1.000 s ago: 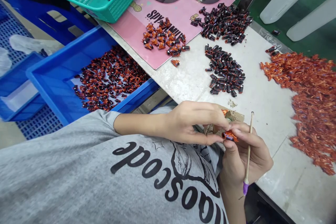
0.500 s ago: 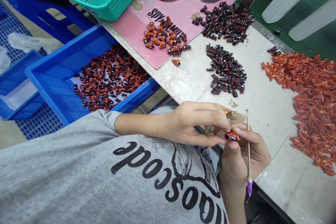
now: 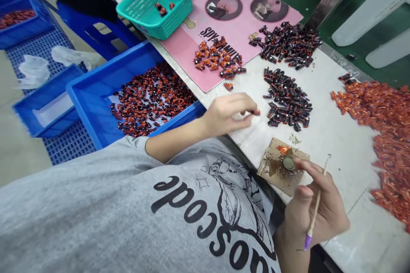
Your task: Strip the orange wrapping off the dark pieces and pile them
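My left hand (image 3: 229,114) reaches over the white table (image 3: 333,136), fingers pinched on a small orange-and-black piece (image 3: 257,112), close to a pile of dark pieces (image 3: 286,98). My right hand (image 3: 315,207) stays near the table's front edge, closed on a thin wooden stick (image 3: 315,209) with a purple tip. Just beside it lies a brown cardboard pad (image 3: 282,166) with a glue blob and a scrap of orange on it.
A pink mat (image 3: 192,47) holds a small heap of orange pieces (image 3: 218,56) and a teal basket (image 3: 155,4). More dark pieces (image 3: 288,45) lie behind, orange wrappers (image 3: 381,128) at right. A blue tray (image 3: 92,89) of finished pieces sits at left.
My hands have separated. The left hand moved up and away from the right hand with the small piece, uncovering the cardboard pad. The view shifted slightly.
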### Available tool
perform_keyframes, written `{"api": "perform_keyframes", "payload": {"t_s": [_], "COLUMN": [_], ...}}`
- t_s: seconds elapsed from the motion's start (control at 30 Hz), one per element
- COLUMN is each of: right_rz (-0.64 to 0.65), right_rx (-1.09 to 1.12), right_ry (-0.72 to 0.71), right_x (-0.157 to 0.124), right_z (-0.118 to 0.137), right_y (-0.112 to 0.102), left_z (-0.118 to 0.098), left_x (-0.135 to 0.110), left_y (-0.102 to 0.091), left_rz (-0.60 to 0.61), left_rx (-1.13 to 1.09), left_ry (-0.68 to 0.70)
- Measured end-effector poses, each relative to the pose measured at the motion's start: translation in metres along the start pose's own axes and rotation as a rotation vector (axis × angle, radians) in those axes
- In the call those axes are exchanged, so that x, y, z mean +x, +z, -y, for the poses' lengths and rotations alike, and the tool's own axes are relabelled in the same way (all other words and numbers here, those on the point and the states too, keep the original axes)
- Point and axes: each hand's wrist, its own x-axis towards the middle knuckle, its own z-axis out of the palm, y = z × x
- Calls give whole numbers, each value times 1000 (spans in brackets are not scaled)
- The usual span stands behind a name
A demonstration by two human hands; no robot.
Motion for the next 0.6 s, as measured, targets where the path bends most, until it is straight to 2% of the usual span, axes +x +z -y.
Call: {"api": "perform_keyframes", "payload": {"t_s": [0.13, 0.23, 0.33, 0.43, 0.6], "right_rz": [-162, -223, -326, -398, -378], "right_rx": [-46, -76, -124, -194, -281], "right_ry": [81, 139, 131, 117, 126], "right_x": [2, 4, 4, 0, -5], "right_z": [1, -2, -6, -12, -31], "right_y": [-6, -12, -19, -31, -55], "left_z": [51, 67, 70, 69, 59], "left_x": [-1, 3, 6, 4, 6], "left_y": [-5, -7, -10, -15, -15], "left_rz": [85, 180, 233, 275, 311], "left_rx": [329, 556, 675, 697, 652], "left_ry": [-184, -306, -344, -315, -258]}}
